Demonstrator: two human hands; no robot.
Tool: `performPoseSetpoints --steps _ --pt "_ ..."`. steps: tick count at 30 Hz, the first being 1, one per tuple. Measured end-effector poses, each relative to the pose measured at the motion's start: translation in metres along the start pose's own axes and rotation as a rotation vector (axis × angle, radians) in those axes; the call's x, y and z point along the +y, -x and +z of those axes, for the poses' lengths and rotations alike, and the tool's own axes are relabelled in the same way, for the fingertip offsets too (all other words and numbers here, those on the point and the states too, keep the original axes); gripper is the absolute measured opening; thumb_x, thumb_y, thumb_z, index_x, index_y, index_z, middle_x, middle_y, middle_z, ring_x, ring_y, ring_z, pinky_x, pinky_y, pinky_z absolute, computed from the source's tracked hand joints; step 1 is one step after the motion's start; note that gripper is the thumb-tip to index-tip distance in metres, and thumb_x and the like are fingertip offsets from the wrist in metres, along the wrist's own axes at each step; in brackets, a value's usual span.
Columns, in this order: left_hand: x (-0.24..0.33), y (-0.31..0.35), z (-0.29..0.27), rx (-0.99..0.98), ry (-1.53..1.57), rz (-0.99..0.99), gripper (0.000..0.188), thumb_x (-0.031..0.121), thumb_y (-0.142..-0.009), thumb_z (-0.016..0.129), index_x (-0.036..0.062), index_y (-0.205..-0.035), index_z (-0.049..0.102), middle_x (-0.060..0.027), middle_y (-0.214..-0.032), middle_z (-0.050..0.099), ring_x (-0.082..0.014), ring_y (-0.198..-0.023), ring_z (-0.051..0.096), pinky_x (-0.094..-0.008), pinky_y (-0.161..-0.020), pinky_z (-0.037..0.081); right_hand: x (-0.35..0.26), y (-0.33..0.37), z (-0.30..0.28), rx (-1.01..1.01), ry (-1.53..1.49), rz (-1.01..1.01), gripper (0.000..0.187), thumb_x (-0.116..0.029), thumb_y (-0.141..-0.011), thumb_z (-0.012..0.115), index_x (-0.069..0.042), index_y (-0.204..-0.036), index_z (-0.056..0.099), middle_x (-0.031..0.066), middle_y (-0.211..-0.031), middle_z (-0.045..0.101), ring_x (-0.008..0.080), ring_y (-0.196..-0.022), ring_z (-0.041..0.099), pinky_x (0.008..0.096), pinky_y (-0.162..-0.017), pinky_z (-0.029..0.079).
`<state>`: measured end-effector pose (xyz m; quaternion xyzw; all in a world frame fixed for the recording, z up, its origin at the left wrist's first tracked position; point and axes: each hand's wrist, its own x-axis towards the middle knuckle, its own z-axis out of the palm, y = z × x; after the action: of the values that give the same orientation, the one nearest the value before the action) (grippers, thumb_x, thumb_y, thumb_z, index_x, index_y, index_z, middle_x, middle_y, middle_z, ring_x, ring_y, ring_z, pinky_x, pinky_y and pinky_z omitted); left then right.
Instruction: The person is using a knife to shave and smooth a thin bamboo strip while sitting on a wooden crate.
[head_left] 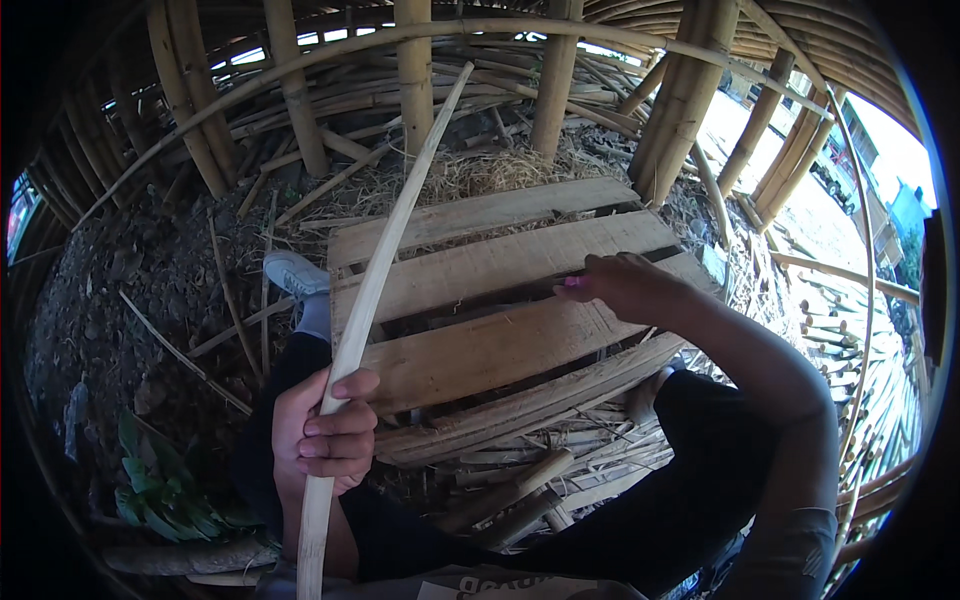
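Observation:
My left hand point(325, 432) is wrapped around a long, pale split-wood strip point(378, 262), possibly bamboo. The strip stands tilted, its tapered tip far beyond the hand and its lower end running past my lap. Over the right part of a slatted wooden bench point(470, 362), my right hand point(635, 285) is closed on a small pink thing point(573, 284). Its kind is mostly hidden by the fingers. Between my legs the bench stands low, with gaps between its planks.
Bamboo posts point(415, 80) and a curved bamboo rail point(330, 48) rise beyond the bench. Piled poles and dry shavings point(480, 172) lie behind it. My shoe point(295, 273) rests at its left, leafy greens point(165, 490) lower left. Cut bamboo pieces point(840, 345) lie at right.

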<state>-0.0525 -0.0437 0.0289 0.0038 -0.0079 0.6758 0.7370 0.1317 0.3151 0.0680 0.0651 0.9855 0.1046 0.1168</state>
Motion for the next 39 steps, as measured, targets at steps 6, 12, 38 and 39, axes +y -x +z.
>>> performPoseSetpoints --steps 6,12,38,39 --pt "0.006 -0.009 -0.007 -0.044 -0.029 -0.024 0.028 0.036 -0.104 0.034 0.0128 -0.09 0.043 0.003 -0.057 0.044 -0.0017 -0.04 0.041 -0.0151 -0.03 0.038 0.049 0.033 0.012 -0.144 0.224 0.203 0.047 -0.006 -0.094 0.05 -0.025 -0.137 0.054 0.0163 -0.103 0.063 0.027 -0.098 0.066 0.043 -0.081 0.053" --pt "0.01 0.0 -0.007 -0.057 -0.021 0.005 0.029 0.037 -0.104 0.035 0.0129 -0.092 0.043 0.0025 -0.059 0.045 -0.002 -0.04 0.041 -0.0152 -0.03 0.038 -0.062 0.028 -0.068 0.036 0.344 0.106 0.057 -0.001 -0.084 0.056 -0.008 -0.14 0.048 0.0121 -0.098 0.058 0.0245 -0.081 0.061 0.0387 -0.076 0.051" --pt "0.008 0.01 0.005 -0.065 -0.024 0.075 0.03 0.036 -0.104 0.034 0.0118 -0.091 0.044 0.0024 -0.058 0.043 -0.0028 -0.04 0.04 -0.016 -0.03 0.038 -0.106 0.057 -0.031 -0.043 0.524 0.115 0.069 -0.009 -0.089 0.057 0.011 -0.146 0.026 0.011 -0.087 0.056 0.0157 -0.073 0.059 0.0251 -0.057 0.05" --pt "0.009 0.005 0.001 -0.07 -0.026 0.066 0.03 0.036 -0.104 0.034 0.0116 -0.091 0.044 0.0023 -0.058 0.044 -0.003 -0.04 0.04 -0.0161 -0.03 0.038 -0.116 0.057 -0.031 0.068 0.501 0.007 0.066 -0.009 -0.089 0.057 0.01 -0.146 0.028 0.009 -0.085 0.055 0.0137 -0.071 0.056 0.0231 -0.056 0.048"
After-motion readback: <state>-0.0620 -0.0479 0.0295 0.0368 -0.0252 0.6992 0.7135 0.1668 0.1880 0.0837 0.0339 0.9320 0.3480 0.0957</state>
